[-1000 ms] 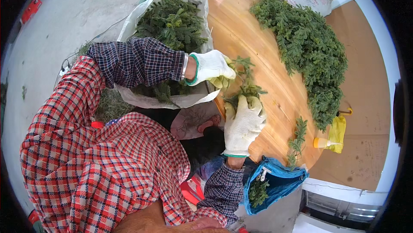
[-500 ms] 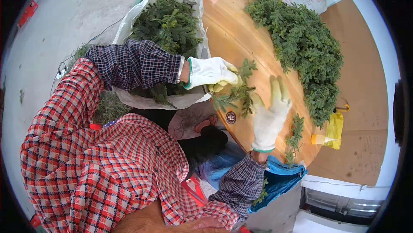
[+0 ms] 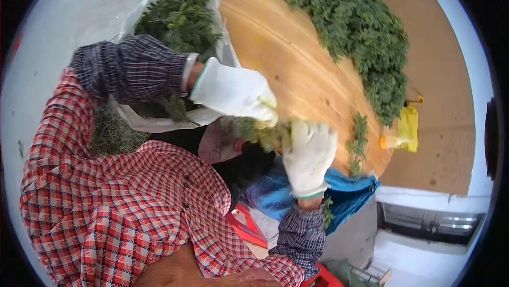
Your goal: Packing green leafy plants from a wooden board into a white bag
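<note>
My left hand [image 3: 236, 92], in a white knitted glove with yellowish fingertips, pinches a green evergreen sprig [image 3: 253, 131] over the near edge of the wooden table. The sprig is blurred by motion. From the other side my right hand [image 3: 309, 157], gloved the same way, has its fingers curled around the sprig's right end; the exact hold is partly hidden by the glove. A separate thin sprig [image 3: 358, 141] lies on the table to the right of my right hand.
A dense heap of evergreen sprigs [image 3: 366, 37] covers the far right of the wooden table [image 3: 254, 27]. At the left stands a white sack [image 3: 229, 53] full of branches. A blue bag [image 3: 339, 194] hangs below the table edge. Near the heap lie a small glue bottle [image 3: 392, 142] and yellow packet [image 3: 408, 122].
My left hand has come down toward me with the sprig. My right hand has gone from open fingers to curled around the sprig's end. The whole view has shifted slightly.
</note>
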`<move>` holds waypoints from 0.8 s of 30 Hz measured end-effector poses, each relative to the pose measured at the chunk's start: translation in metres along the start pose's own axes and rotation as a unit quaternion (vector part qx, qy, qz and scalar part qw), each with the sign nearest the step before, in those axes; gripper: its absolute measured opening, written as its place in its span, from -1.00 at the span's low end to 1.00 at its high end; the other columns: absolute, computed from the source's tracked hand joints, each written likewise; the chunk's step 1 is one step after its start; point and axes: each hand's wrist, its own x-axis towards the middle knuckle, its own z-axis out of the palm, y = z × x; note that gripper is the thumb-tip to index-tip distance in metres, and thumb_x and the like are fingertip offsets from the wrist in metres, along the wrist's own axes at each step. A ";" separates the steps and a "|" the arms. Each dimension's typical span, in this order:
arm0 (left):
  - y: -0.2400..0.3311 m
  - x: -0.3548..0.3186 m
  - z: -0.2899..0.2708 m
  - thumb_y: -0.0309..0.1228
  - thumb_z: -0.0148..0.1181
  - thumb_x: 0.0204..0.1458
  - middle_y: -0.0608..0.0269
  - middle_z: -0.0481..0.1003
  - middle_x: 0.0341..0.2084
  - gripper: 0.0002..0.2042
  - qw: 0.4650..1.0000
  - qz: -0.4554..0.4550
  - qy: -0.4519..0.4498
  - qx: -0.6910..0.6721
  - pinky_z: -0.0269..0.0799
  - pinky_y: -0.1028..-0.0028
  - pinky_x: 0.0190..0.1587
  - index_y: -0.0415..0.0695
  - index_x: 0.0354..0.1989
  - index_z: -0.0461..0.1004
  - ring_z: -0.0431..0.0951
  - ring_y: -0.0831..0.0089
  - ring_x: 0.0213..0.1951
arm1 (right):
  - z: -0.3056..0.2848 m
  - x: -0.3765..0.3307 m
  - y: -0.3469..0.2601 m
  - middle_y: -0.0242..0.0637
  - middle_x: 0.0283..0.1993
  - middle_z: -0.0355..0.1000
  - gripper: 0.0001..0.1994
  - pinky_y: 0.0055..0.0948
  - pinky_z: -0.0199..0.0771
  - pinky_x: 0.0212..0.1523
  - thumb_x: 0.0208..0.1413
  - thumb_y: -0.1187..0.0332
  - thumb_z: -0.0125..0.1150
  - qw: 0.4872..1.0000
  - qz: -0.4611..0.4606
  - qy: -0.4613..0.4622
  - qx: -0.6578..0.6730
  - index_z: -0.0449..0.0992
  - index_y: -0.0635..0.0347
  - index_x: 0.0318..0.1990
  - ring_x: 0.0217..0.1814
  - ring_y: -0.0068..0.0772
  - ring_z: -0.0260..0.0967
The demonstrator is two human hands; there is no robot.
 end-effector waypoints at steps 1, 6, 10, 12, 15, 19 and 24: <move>0.005 -0.007 -0.002 -0.26 -0.01 0.13 0.10 0.52 -0.48 -0.75 0.999 0.005 -0.044 0.006 0.40 0.32 -0.32 -0.17 -0.38 0.52 0.51 0.18 -0.42 | -0.011 -0.006 -0.012 -0.28 -0.53 0.25 -0.84 -0.20 0.18 -0.37 -0.13 0.30 0.20 0.999 0.005 -0.043 0.021 0.34 0.06 -0.46 -0.40 -0.19 0.24; 0.041 -0.013 0.012 -0.25 -0.01 0.13 0.16 0.51 -0.50 -0.79 0.963 0.054 -0.262 -0.005 0.39 0.30 -0.40 -0.05 -0.33 0.53 0.51 0.19 -0.43 | -0.058 -0.060 -0.044 -0.31 -0.58 0.24 -0.78 -0.27 0.17 -0.48 -0.11 0.22 0.26 0.938 0.052 -0.131 0.317 0.35 0.09 -0.52 -0.51 -0.23 0.24; 0.058 0.003 0.016 -0.31 0.02 0.06 0.18 0.49 -0.48 -0.84 0.950 0.078 -0.303 -0.006 0.40 0.32 -0.41 -0.06 -0.30 0.50 0.50 0.20 -0.44 | -0.084 -0.078 -0.036 -0.32 -0.54 0.31 -0.82 -0.31 0.24 -0.46 -0.13 0.26 0.29 0.922 0.065 -0.170 0.341 0.43 0.12 -0.49 -0.47 -0.23 0.32; 0.040 0.016 0.017 -0.36 0.02 0.01 0.21 0.45 -0.48 -0.87 0.917 0.346 -0.190 0.060 0.40 0.37 -0.46 -0.13 -0.34 0.42 0.50 0.25 -0.46 | -0.089 -0.122 -0.017 -0.22 -0.38 0.46 -0.86 -0.37 0.37 -0.35 -0.16 0.39 0.25 0.796 0.246 -0.163 0.529 0.55 0.16 -0.38 -0.36 -0.17 0.42; 0.033 0.017 -0.024 -0.38 0.01 0.05 0.28 0.40 -0.55 -0.87 0.971 0.212 -0.022 0.106 0.35 0.47 -0.51 -0.18 -0.39 0.39 0.44 0.43 -0.55 | -0.088 -0.174 0.028 -0.06 -0.37 0.42 -0.80 -0.27 0.39 -0.37 -0.15 0.46 0.07 0.962 0.257 -0.078 0.042 0.48 0.31 -0.32 -0.38 -0.07 0.39; 0.010 0.034 -0.027 -0.18 -0.12 0.23 0.38 0.33 -0.64 -0.67 0.980 -0.071 0.140 -0.126 0.25 0.56 -0.54 -0.18 -0.36 0.45 0.32 0.60 -0.64 | -0.046 -0.267 0.071 0.05 -0.13 0.42 -0.61 -0.23 0.36 -0.10 0.10 0.18 0.04 0.792 0.608 -0.048 0.035 0.42 0.33 -0.05 -0.11 0.04 0.37; -0.001 0.051 -0.009 -0.05 0.00 0.17 0.42 0.41 -0.58 -0.62 0.916 -0.219 0.202 -0.268 0.24 0.59 -0.53 -0.15 -0.25 0.52 0.32 0.65 -0.60 | -0.035 -0.184 0.040 0.00 0.18 0.25 -0.43 -0.06 0.28 0.07 -0.01 0.15 0.23 0.786 0.563 -0.151 -0.205 0.32 0.28 0.12 0.12 0.18 0.22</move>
